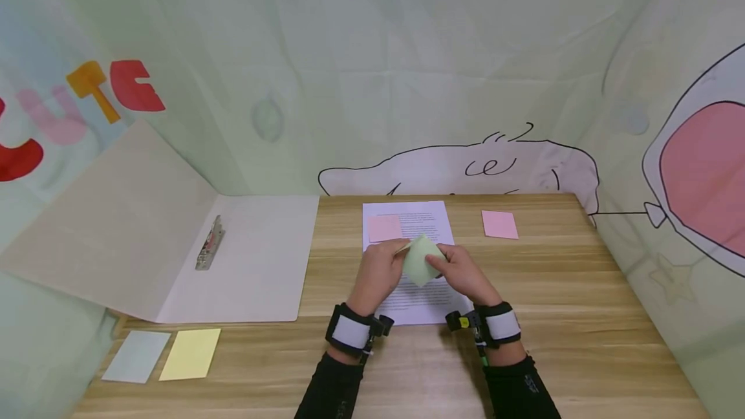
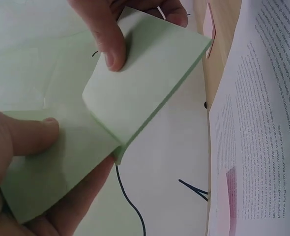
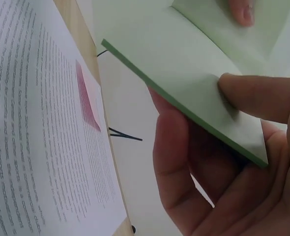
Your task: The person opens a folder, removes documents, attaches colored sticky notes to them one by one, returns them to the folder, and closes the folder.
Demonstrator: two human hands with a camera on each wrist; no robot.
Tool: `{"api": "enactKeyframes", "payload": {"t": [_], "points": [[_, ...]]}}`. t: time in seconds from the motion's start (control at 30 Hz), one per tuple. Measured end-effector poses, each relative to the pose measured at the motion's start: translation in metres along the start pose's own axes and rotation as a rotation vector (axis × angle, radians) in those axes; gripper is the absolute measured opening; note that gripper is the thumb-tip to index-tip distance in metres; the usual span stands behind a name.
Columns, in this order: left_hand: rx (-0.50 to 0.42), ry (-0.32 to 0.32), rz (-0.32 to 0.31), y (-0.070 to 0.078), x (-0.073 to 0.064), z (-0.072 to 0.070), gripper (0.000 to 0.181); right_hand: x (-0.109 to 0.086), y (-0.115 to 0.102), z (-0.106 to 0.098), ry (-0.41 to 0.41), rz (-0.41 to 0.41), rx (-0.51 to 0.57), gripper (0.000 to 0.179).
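Both hands are raised over a printed sheet of paper (image 1: 407, 306) and work on a pad of green sticky notes (image 3: 184, 73). My right hand (image 1: 465, 271) grips the pad, thumb across its face and fingers curled beneath. Between thumb and fingers, my left hand (image 1: 375, 273) pinches a single green sticky note (image 2: 71, 142) that lifts away from the pad. In the left wrist view, the note and pad still meet along one edge. A pink sticky note (image 1: 384, 227) lies on the upper left of the printed sheet.
Left of the sheet, a grey folder (image 1: 256, 277) lies opened, its metal clip (image 1: 210, 243) near the spine. A blue-grey square (image 1: 136, 356) and a yellow square (image 1: 190, 354) lie at the front left. Another pink square (image 1: 499, 224) lies at the back right. A printed cloth (image 1: 372, 70) hangs behind the table.
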State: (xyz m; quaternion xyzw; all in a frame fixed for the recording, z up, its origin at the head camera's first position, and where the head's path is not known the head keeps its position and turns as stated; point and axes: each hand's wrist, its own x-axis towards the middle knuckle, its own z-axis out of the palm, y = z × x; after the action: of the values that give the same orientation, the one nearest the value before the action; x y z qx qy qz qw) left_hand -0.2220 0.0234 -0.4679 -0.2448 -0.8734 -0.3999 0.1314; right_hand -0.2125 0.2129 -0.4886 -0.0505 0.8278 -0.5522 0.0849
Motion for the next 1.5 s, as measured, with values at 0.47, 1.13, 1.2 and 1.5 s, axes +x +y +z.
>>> {"api": "enactKeyframes", "payload": {"t": [0.47, 1.13, 1.2, 1.5], "points": [[-0.023, 0.011, -0.108, -0.010, 0.002, -0.013, 0.026, -0.004, 0.009, -0.021, 0.084, 0.123, -0.015, 0.033], [0.092, -0.228, -0.174, -0.009, 0.001, -0.007, 0.043, 0.004, 0.061, -0.136, 0.443, 0.234, -0.136, 0.045], [0.089, -0.243, -0.174, -0.009, 0.001, -0.007, 0.043, 0.003, 0.071, -0.149, 0.466, 0.253, -0.130, 0.047], [0.117, -0.287, -0.168, -0.006, -0.003, -0.003, 0.046, -0.002, 0.098, -0.190, 0.557, 0.348, -0.072, 0.047]]}}
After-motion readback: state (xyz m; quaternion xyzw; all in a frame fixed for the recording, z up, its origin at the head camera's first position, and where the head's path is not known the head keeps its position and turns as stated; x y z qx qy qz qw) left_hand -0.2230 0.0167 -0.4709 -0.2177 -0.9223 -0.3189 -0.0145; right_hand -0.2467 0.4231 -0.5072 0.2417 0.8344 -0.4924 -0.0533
